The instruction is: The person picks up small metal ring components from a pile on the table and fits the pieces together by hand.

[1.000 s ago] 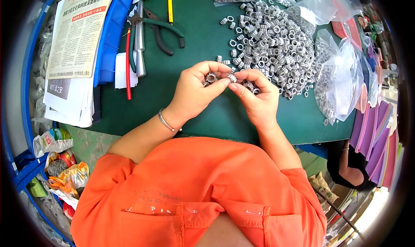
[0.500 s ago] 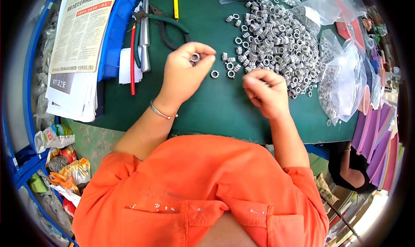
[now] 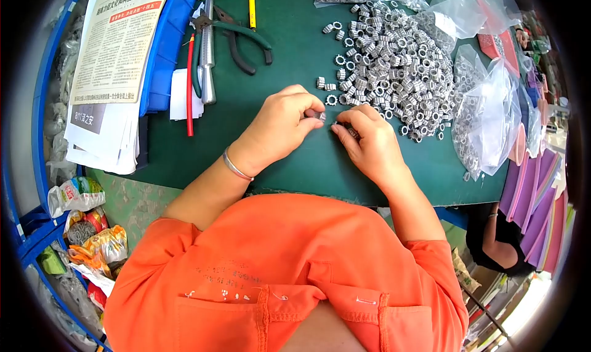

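My left hand [image 3: 276, 125] is closed, pinching a small toothed metal ring [image 3: 319, 116] between thumb and fingers. Just to its right, my right hand [image 3: 377, 144] is curled around another toothed ring [image 3: 353, 132], mostly hidden by the fingers. The fingertips of both hands point at each other with a narrow gap between. Beyond the right hand lies a large heap of the same grey rings [image 3: 400, 63]. One loose ring [image 3: 332, 100] lies flat on the green tabletop [image 3: 295, 173] just above the gap between the hands.
Green-handled pliers [image 3: 237, 38], a red stick [image 3: 190, 84] and a yellow-and-black tool [image 3: 252, 7] lie at upper left. Newspaper [image 3: 120, 44] rests by a blue bin [image 3: 169, 38]. Clear bags of rings [image 3: 477, 118] stand right. Another person's arm [image 3: 498, 244] shows at lower right.
My left hand has moved right and down, close to my right hand, which shifted slightly left. Several loose rings near the hands no longer show on the tabletop.
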`<state>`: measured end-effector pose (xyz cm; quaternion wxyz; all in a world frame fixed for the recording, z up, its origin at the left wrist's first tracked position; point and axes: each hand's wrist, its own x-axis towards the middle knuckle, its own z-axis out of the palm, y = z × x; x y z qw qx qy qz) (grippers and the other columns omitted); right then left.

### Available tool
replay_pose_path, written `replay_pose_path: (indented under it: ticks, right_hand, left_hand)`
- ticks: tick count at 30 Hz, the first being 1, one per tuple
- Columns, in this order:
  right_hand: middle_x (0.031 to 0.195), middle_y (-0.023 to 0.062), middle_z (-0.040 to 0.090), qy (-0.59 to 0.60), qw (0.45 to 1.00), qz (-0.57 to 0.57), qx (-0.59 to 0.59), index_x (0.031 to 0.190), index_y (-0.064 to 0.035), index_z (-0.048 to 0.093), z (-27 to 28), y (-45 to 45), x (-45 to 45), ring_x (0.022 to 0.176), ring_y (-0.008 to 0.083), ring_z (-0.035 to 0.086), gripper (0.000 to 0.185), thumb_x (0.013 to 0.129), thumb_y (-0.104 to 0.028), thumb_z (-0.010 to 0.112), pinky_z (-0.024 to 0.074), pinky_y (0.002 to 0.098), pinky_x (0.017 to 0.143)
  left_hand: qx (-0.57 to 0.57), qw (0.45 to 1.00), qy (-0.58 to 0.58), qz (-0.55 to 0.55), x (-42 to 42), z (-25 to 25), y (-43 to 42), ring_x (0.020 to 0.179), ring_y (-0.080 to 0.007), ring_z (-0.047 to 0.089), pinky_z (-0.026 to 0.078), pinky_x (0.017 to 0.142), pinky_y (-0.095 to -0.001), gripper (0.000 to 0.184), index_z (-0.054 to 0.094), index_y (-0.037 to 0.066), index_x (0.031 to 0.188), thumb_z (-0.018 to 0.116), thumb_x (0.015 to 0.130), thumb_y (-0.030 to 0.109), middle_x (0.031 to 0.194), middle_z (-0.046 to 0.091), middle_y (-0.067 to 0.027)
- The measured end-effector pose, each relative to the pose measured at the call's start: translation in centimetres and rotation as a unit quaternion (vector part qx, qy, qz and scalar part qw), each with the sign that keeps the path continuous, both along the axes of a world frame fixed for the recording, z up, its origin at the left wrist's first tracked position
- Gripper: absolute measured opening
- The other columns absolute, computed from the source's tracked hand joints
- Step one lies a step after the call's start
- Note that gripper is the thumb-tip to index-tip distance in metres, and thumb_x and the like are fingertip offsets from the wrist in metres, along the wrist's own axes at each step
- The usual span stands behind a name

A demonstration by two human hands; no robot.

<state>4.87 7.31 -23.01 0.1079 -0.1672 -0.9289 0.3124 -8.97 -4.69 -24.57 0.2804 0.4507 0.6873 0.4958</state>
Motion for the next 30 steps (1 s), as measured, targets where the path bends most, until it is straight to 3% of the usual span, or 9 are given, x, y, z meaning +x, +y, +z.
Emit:
replay_pose_path:
  ticks: [6, 13, 18, 21, 26, 28, 30]
  right_hand:
    - [0.077, 0.0078, 0.054, -0.018, 1.000, 0.011, 0.012, 0.083, -0.0067, 0.061, 0.7, 0.1, 0.4, 0.067, 0.0272, 0.057, 0.011, 0.073, -0.010, 0.062, 0.0467, 0.0349, 0.059]
    - [0.077, 0.0083, 0.054, -0.064, 0.997, 0.026, -0.022, 0.081, -0.0056, 0.060, 1.3, 0.4, 1.9, 0.067, 0.0279, 0.056, 0.010, 0.072, -0.011, 0.063, 0.0460, 0.0360, 0.059]
    - [0.079, 0.0085, 0.054, -0.106, 0.992, 0.027, -0.067, 0.085, -0.0063, 0.059, 1.1, 0.6, 2.8, 0.066, 0.0280, 0.056, 0.015, 0.071, -0.010, 0.064, 0.0457, 0.0360, 0.058]
    - [0.077, 0.0074, 0.054, -0.063, 0.995, 0.051, -0.065, 0.087, -0.0040, 0.059, 1.5, 0.4, 3.0, 0.064, 0.0220, 0.056, 0.018, 0.071, -0.005, 0.065, 0.0452, 0.0295, 0.056]
    - [0.079, 0.0085, 0.054, -0.080, 0.994, 0.074, -0.016, 0.086, -0.0059, 0.060, 1.1, 0.9, 3.4, 0.067, 0.0255, 0.056, 0.016, 0.071, -0.007, 0.064, 0.0457, 0.0329, 0.059]
    - [0.076, 0.0067, 0.055, -0.064, 0.984, 0.022, -0.166, 0.084, -0.0053, 0.062, 0.9, 0.8, 3.4, 0.066, 0.0204, 0.055, 0.015, 0.069, -0.003, 0.065, 0.0448, 0.0289, 0.058]
    - [0.075, 0.0058, 0.056, -0.050, 0.978, 0.014, -0.203, 0.082, -0.0051, 0.062, 0.8, 0.7, 3.4, 0.065, 0.0177, 0.054, 0.014, 0.069, -0.002, 0.066, 0.0441, 0.0270, 0.058]
  left_hand:
    - [0.006, 0.998, -0.064, 0.010, 0.3, 0.6, 0.3, 0.064, -0.0061, 0.049, 0.041, 0.060, -0.0188, 0.016, 0.060, 0.001, 0.084, 0.064, 0.069, -0.002, 0.080, 0.055, -0.0028]
    - [0.026, 0.997, -0.071, 0.015, 0.5, 1.0, 0.4, 0.061, -0.0036, 0.044, 0.039, 0.057, -0.0171, 0.017, 0.060, 0.001, 0.084, 0.064, 0.068, -0.004, 0.083, 0.054, -0.0021]
    - [0.024, 0.990, -0.137, 0.011, 0.5, 0.8, 0.5, 0.059, -0.0033, 0.044, 0.037, 0.055, -0.0171, 0.017, 0.059, 0.001, 0.084, 0.063, 0.068, -0.005, 0.083, 0.054, -0.0019]
    - [0.008, 0.998, -0.054, -0.008, 0.5, 0.4, 0.5, 0.058, -0.0036, 0.044, 0.037, 0.054, -0.0173, 0.018, 0.059, 0.001, 0.085, 0.063, 0.068, -0.005, 0.081, 0.054, -0.0023]
    - [0.058, 0.991, 0.097, -0.067, 1.0, -0.8, 0.3, 0.069, -0.0224, 0.055, 0.045, 0.061, -0.0289, 0.019, 0.058, 0.001, 0.085, 0.063, 0.067, -0.004, 0.080, 0.053, -0.0091]
    - [0.050, 0.991, 0.104, -0.075, 1.0, -0.6, 0.3, 0.070, -0.0222, 0.055, 0.045, 0.061, -0.0285, 0.020, 0.058, 0.001, 0.085, 0.064, 0.067, -0.003, 0.080, 0.053, -0.0089]
    - [0.040, 0.990, 0.108, -0.083, 1.2, -0.5, 0.1, 0.071, -0.0220, 0.055, 0.045, 0.062, -0.0280, 0.020, 0.058, 0.001, 0.085, 0.064, 0.066, -0.002, 0.080, 0.053, -0.0087]
